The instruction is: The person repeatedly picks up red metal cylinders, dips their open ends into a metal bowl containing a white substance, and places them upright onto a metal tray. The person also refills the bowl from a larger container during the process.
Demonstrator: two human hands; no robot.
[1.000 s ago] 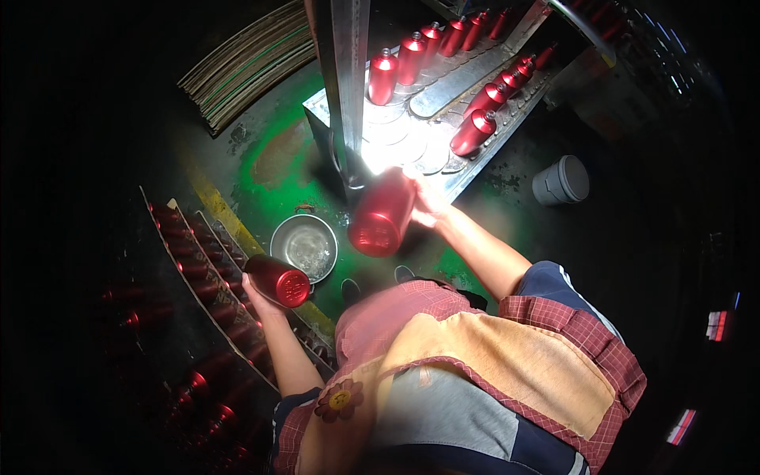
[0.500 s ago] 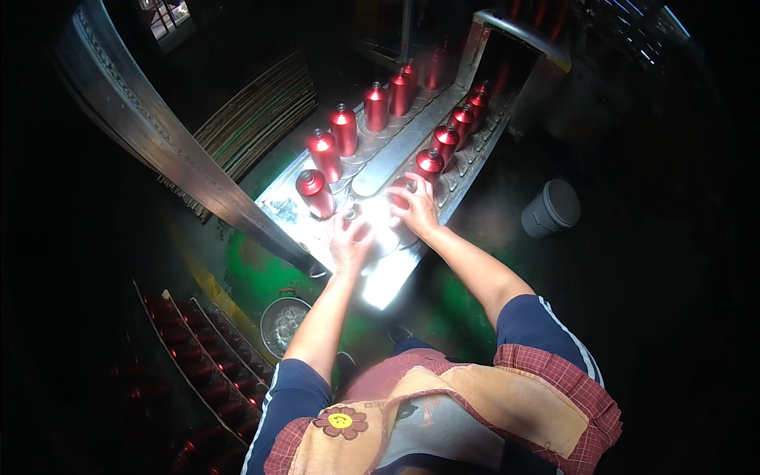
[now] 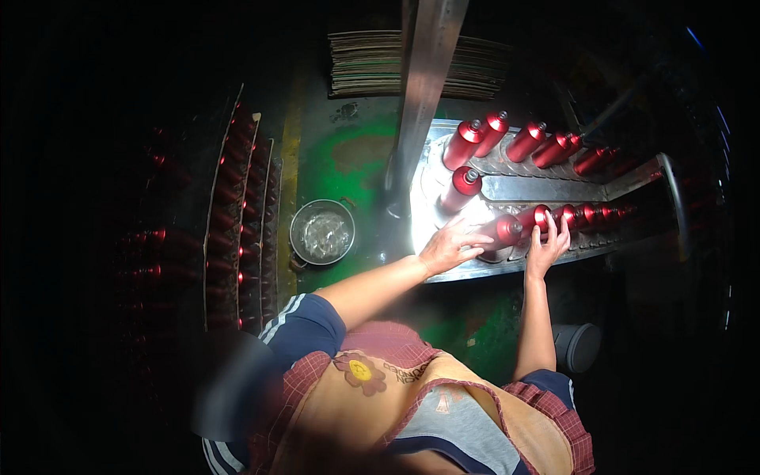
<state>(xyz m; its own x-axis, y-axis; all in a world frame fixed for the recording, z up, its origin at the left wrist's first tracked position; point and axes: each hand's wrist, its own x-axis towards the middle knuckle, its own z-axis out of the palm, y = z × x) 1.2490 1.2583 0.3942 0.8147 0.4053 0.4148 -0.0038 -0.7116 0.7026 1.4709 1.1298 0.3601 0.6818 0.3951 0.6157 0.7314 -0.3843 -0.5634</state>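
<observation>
Red metal bottles with narrow necks stand in two rows on a metal conveyor track under bright light. My left hand [image 3: 451, 248] has its fingers against a red bottle [image 3: 502, 231] at the left end of the near row, gripping it from the near left side. Just right of it, my right hand [image 3: 547, 247] curls its fingers round another red bottle [image 3: 534, 217] in the same row. Close beyond my left hand, a separate red bottle [image 3: 460, 190] stands at the track's brightly lit end.
A metal post [image 3: 427, 71] rises beside the track's left end. On the green floor sits a round metal pan [image 3: 323, 233]. Racks of red bottles [image 3: 226, 214] stand at left. A grey bucket [image 3: 576, 347] is by my right arm; stacked flat sheets [image 3: 366, 65] lie at the back.
The view has turned, so the track now extends to the right. My left hand has shifted to a bottle beside the one at my right hand; bottles have moved round the track's end.
</observation>
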